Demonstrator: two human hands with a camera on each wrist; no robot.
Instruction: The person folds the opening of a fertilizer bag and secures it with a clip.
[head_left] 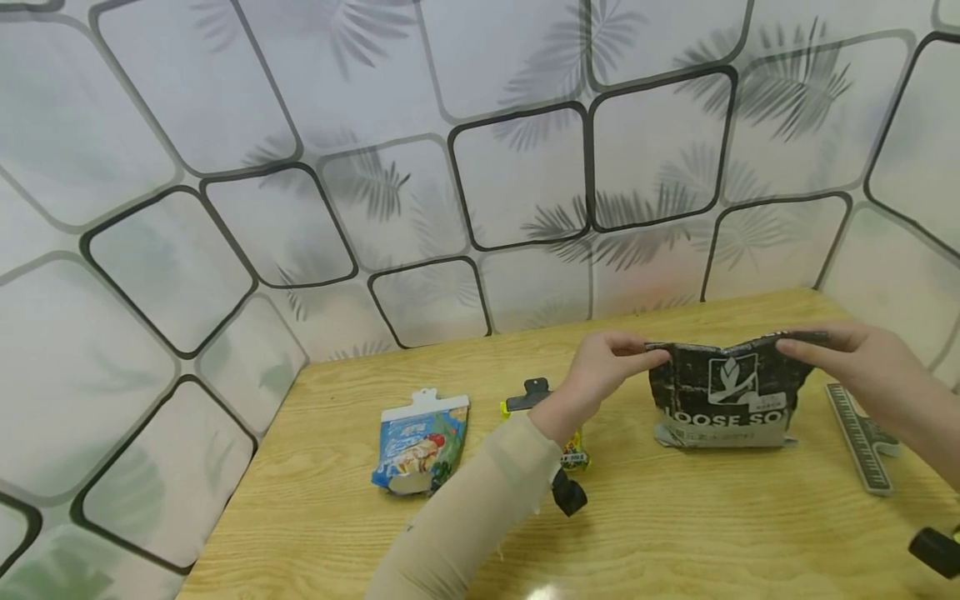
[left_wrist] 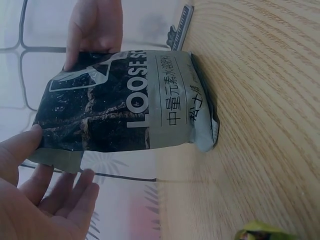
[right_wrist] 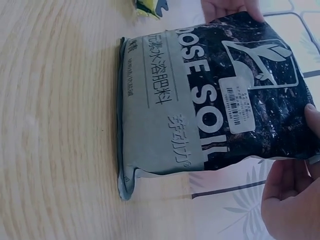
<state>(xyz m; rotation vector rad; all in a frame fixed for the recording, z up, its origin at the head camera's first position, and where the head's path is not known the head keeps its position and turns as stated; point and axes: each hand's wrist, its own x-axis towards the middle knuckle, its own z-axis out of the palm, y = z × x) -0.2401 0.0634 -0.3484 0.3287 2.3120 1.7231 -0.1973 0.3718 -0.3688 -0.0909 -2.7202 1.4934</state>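
Note:
A black and grey bag printed "LOOSE SOIL" (head_left: 720, 417) stands upright on the table, its top edge held between both hands. My left hand (head_left: 596, 375) pinches the bag's upper left corner between thumb and fingers. At the upper right corner, my right hand (head_left: 862, 354) grips the folded top the same way. In the right wrist view, a white barcode label (right_wrist: 237, 105) shows on the bag's front. The left wrist view shows the bag's bottom seam touching the wood, with the left fingers (left_wrist: 75, 200) behind the corner.
Left on the table (head_left: 322, 467) lies a blue snack bag (head_left: 420, 446) with a white clip (head_left: 425, 402). A black clip (head_left: 534, 396) on a yellow packet (head_left: 575, 454) is partly behind the left forearm. A grey ridged sealing clip (head_left: 858, 437) lies right of the soil bag.

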